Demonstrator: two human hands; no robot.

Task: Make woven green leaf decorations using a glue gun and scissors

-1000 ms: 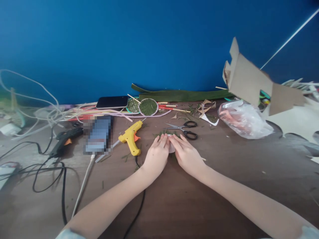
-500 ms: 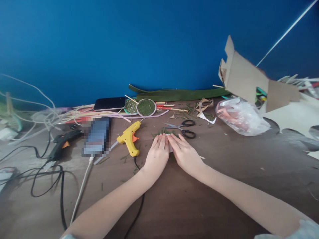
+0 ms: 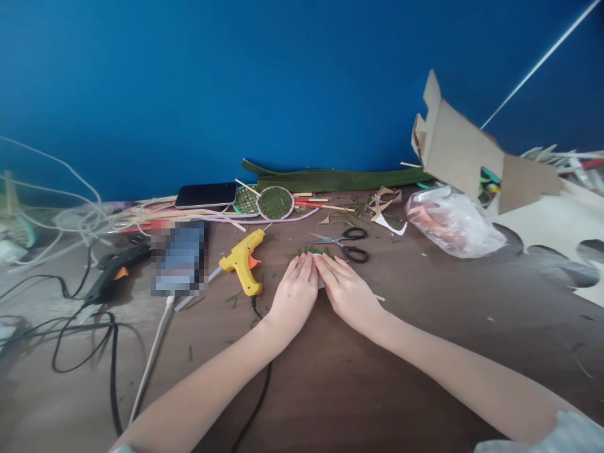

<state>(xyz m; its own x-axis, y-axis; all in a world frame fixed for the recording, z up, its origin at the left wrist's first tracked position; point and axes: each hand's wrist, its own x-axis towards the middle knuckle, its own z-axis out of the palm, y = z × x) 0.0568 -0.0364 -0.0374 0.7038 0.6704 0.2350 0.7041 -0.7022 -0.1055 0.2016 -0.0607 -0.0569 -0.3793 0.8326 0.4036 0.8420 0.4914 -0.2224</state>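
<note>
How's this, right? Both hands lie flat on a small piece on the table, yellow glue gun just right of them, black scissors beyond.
One thing is wrong: the head view shows the yellow glue gun lying to the left, beside the left hand, not the right hand. Both do lie flat on the small piece, black scissors beyond.

The wall [image 3: 236,75] is deep blue and the worktop [image 3: 425,327] dark brown with a faint wood grain. One glue gun [image 3: 243,261] is yellow with an orange trigger, the other glue gun [image 3: 116,270] black with orange. The scissors [image 3: 346,242] have black handles. The round disc [image 3: 275,202] is green with a pale rim, the long leaf [image 3: 340,179] dark green, the cardboard [image 3: 462,151] plain brown, the phone [image 3: 206,195] black, and the scrap [image 3: 321,281] white.
</note>
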